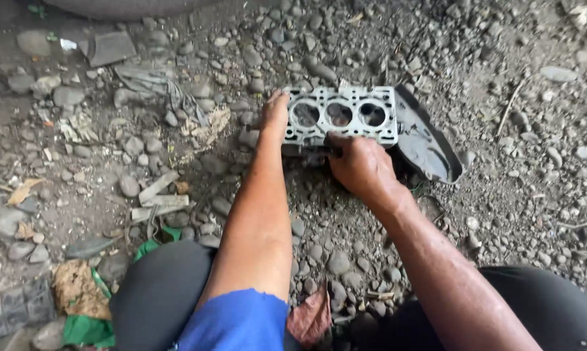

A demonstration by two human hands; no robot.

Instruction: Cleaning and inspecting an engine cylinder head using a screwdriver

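An outdoor roadside repair spot, not a fitted workshop: bare ground (514,195) of gravel and stones, a metal cylinder head (342,116) lying straight on it, a grimy rag (157,84), wood scraps (156,198) and dead leaves (22,192) scattered about

Cylinder head (342,116) on gravel ground (514,188)

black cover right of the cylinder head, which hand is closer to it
Right. The right hand is at the cylinder head's near edge, just left of the black cover. The left hand grips the head's far left end, farther from the cover.
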